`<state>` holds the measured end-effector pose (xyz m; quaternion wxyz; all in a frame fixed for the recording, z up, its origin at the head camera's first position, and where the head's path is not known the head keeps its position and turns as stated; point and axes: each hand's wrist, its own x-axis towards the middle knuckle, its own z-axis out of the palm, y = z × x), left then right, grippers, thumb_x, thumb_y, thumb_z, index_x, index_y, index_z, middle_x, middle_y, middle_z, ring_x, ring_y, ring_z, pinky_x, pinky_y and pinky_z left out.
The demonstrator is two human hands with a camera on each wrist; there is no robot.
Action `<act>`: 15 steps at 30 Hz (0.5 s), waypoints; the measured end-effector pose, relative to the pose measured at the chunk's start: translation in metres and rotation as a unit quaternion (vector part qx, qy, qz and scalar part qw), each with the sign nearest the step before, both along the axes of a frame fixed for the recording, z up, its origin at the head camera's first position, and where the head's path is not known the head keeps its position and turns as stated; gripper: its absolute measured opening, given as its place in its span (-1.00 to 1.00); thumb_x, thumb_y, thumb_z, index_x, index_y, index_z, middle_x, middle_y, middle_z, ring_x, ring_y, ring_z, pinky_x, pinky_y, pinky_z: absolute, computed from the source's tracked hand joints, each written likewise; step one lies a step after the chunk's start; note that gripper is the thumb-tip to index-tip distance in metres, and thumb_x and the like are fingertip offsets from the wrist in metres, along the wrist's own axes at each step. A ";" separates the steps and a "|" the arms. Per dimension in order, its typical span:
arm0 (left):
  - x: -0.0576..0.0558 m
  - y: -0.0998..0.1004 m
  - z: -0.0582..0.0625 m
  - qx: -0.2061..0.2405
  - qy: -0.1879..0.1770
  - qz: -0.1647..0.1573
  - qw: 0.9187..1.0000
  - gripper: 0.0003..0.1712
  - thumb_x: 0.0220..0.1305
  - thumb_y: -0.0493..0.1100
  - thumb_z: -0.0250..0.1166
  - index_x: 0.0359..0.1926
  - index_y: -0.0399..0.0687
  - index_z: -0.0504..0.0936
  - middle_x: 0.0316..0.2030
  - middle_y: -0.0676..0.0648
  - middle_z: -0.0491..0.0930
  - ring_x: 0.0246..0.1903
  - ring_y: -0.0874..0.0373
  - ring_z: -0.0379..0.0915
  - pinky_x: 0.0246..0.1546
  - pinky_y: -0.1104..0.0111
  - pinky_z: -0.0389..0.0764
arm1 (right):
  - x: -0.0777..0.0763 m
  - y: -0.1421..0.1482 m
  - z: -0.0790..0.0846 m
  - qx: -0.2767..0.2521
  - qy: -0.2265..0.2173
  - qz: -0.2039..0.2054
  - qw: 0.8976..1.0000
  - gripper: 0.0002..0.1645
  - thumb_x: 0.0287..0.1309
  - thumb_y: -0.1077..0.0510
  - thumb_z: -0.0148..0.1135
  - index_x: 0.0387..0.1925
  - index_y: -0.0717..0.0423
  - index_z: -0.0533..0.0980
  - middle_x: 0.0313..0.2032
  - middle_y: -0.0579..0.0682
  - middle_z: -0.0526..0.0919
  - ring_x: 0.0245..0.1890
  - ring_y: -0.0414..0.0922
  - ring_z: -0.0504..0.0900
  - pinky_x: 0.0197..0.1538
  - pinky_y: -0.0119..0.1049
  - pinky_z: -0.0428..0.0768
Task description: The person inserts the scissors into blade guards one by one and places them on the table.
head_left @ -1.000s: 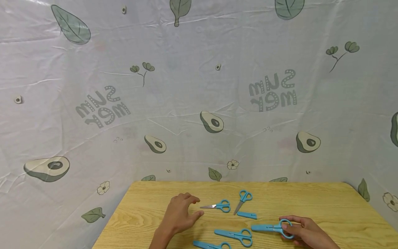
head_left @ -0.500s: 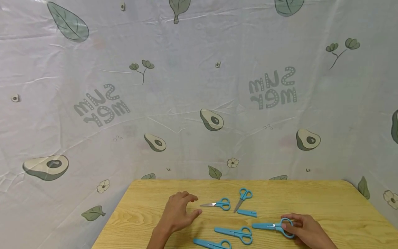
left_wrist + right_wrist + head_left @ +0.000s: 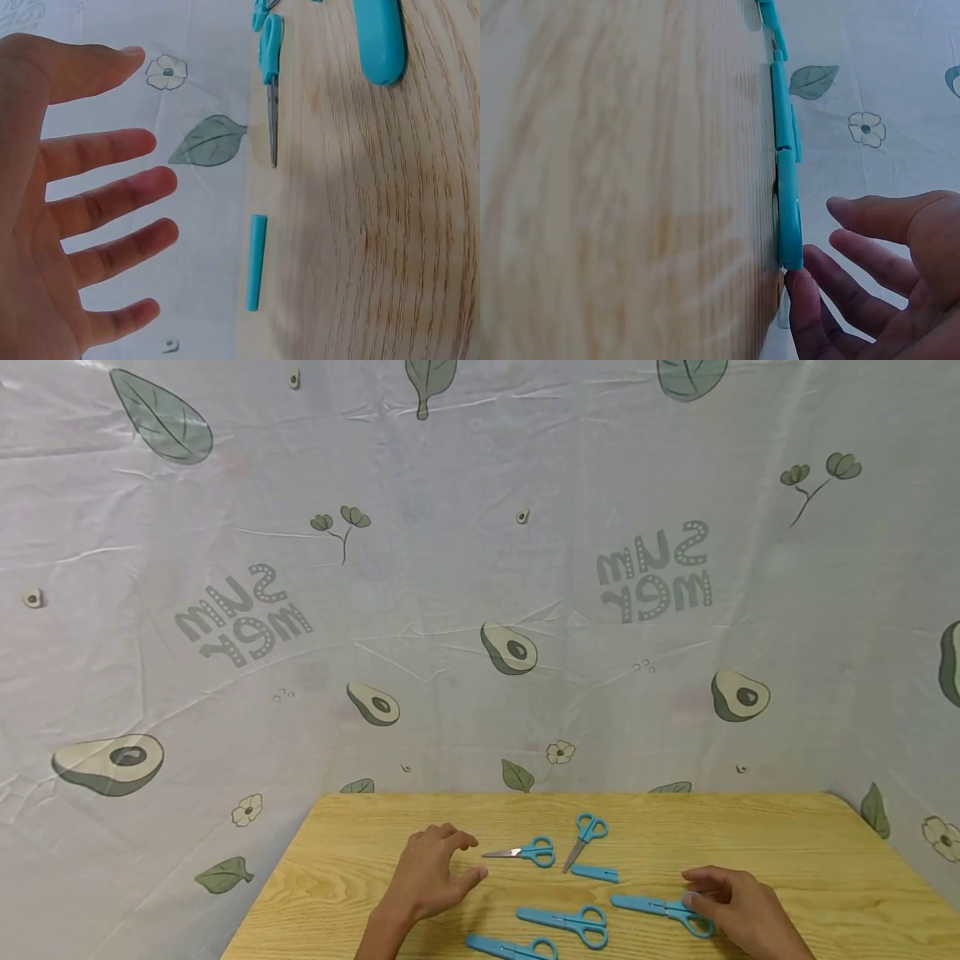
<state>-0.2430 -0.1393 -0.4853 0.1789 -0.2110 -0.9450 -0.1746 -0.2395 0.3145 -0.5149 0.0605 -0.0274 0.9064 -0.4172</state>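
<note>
Right hand (image 3: 738, 910): parted fingers at the loops of blue plastic-handled, blue-sheathed scissors (image 3: 649, 907), no grip; the pair lies flat on the pale wooden table (image 3: 360, 827).
Left hand (image 3: 431, 872): fingers spread, empty, near a bare steel-bladed, blue-handled pair (image 3: 528, 853).
Loose blue plastic sheaths (image 3: 596, 873) (image 3: 256, 262): near bare blades, presumably their covers.
Two other sheathed pairs (image 3: 551, 920) (image 3: 495, 946): pointing alike, perhaps for tidiness.

"summer" lettering (image 3: 654, 581), mirrored, printed twice, on pale sheet (image 3: 442, 568)

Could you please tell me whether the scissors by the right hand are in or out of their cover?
In: a blue cover hides the blades of the scissors by the right hand.
</note>
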 end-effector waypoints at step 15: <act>-0.002 -0.004 0.001 -0.011 -0.069 -0.002 0.998 -0.41 0.39 0.25 0.42 0.24 0.00 0.74 0.14 -0.09 0.74 0.15 -0.18 0.65 0.28 -0.25 0.54 | -0.009 -0.001 0.009 0.032 0.062 0.001 0.998 -0.51 0.50 0.09 0.32 0.26 0.35 0.59 0.12 0.28 0.75 0.05 0.17 0.76 0.02 0.01 0.78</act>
